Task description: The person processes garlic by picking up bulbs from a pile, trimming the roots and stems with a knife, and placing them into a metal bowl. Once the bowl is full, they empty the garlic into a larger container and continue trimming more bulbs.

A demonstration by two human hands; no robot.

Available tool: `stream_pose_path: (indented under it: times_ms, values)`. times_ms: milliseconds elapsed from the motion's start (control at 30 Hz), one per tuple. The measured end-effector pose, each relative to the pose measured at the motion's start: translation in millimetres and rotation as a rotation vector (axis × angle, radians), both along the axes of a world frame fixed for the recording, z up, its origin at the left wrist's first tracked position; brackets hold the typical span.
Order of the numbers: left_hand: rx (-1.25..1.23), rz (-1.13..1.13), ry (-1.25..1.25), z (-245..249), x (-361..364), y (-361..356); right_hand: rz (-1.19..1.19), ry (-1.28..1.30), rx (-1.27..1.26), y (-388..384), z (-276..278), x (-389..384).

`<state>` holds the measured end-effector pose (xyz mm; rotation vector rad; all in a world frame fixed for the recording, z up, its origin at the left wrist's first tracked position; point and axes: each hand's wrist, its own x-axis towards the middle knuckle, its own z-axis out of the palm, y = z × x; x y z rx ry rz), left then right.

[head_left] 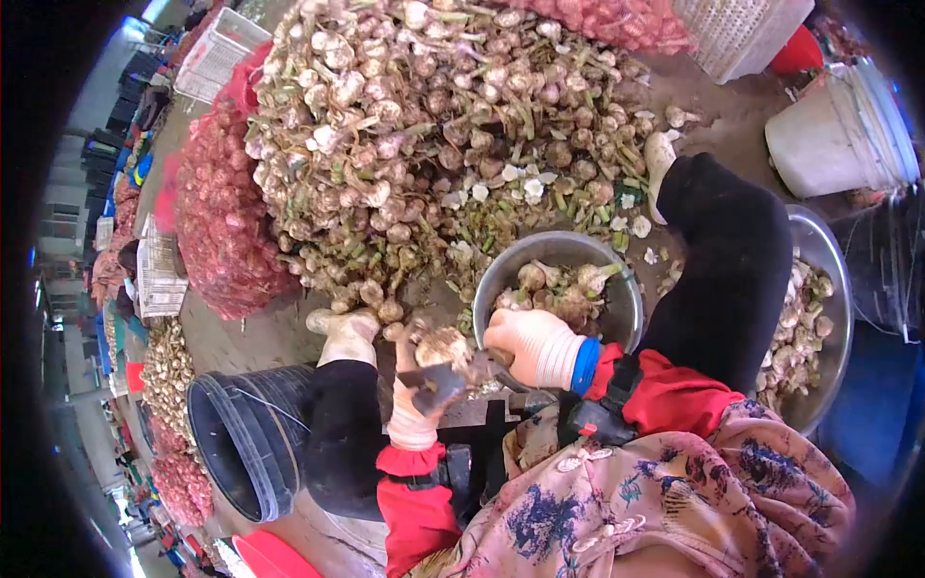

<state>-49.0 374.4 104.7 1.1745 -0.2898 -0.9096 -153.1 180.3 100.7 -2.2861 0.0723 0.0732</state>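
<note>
My left hand (412, 416), in a pale glove with a ribbed cuff, is closed around a garlic bulb (443, 349) with its roots showing. My right hand (536, 349), gloved too, grips a cutting tool whose dark metal blade (436, 385) lies across the front of my left hand, just below the bulb. Whether it is a knife or shears I cannot make out. Just beyond my right hand stands a round metal basin (631, 328) holding several garlic bulbs.
A large garlic heap (385, 144) lies ahead, with red mesh sacks (226, 202) beside it. A black bucket (217, 443) lies tilted at my left. On the right are a second metal basin (833, 356) of garlic and a white bucket (819, 144). White crates (737, 39) stand behind.
</note>
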Motion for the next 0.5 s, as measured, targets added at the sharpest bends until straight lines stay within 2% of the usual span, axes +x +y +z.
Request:
stream_pose_path:
  times_ms: [67,133,233,333,400,467,500]
  values:
    - [0.1,0.075,-0.087,14,-12,-4,0.057,0.057,-0.034,3,7,-2]
    - [0.157,0.071,-0.071,22,-13,-6,0.109,0.076,-0.078,6,15,-2]
    - [0.483,0.021,-0.583,20,-16,-3,0.162,0.101,-0.145,8,17,-4]
    - [0.523,0.073,-0.74,15,-25,-7,0.161,0.122,-0.195,8,13,-4]
    - [0.455,0.065,-0.759,16,-34,-7,0.12,0.09,-0.2,8,10,-4]
    - [0.124,0.183,-0.025,7,-39,-4,0.123,0.096,-0.202,6,6,-7]
    - [0.06,0.27,0.196,6,-41,-5,0.135,0.108,-0.202,6,5,-8]
